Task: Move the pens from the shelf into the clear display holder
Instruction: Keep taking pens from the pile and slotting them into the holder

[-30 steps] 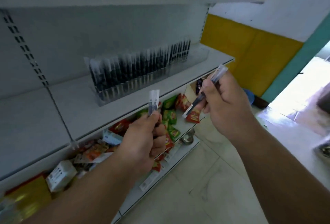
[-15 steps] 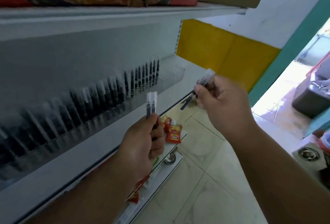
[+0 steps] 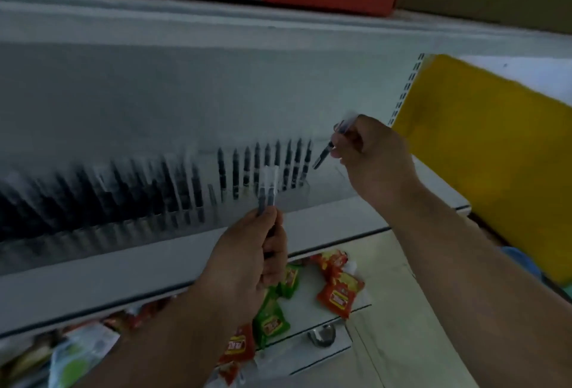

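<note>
Right grip (image 3: pixel 370 152) pinches a pen (image 3: pixel 325 155) just beside the holder's (image 3: pixel 297 199) row end; left grip (image 3: pixel 250 260) clasps two pens (image 3: pixel 266 192).

Dim, underexposed and soft all over; brightest on the flat yellow wall panel (image 3: pixel 483 152) at right. Heavy motion smear across the row of black pens in the clear plastic holder (image 3: pixel 139 202), worst leftward. Wide-angle bending along the white metal shelf edge (image 3: pixel 93 288)
</note>
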The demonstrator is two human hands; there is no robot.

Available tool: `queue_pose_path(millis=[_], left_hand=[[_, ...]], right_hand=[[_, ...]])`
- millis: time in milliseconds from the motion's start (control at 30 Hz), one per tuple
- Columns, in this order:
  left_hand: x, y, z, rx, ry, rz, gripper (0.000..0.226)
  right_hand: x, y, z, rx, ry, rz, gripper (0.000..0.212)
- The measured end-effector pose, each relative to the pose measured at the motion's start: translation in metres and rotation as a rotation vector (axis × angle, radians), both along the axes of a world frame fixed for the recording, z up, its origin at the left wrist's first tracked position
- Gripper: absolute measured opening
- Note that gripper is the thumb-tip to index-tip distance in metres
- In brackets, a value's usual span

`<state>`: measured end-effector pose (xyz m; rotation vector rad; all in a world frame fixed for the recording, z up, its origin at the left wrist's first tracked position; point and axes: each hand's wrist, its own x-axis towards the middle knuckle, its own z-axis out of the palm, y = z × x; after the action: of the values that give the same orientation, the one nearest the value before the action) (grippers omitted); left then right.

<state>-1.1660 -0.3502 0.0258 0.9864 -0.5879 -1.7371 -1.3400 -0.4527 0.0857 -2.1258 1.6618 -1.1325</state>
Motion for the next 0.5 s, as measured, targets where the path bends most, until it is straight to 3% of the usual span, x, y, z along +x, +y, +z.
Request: queue_pose_path(millis=[267, 500], left_hand=[[-0.054, 0.008, 0.002, 0.03, -0.027, 0.263, 0.027], [-0.066, 0.01, 0.004, 0.001, -0.051, 0.376, 0.027]], right_hand=[[-0.016, -0.047, -0.005, 0.076, 0.142, 0.286, 0.013], [-0.016, -0.069, -0.022, 0.19, 0.274, 0.331, 0.02]])
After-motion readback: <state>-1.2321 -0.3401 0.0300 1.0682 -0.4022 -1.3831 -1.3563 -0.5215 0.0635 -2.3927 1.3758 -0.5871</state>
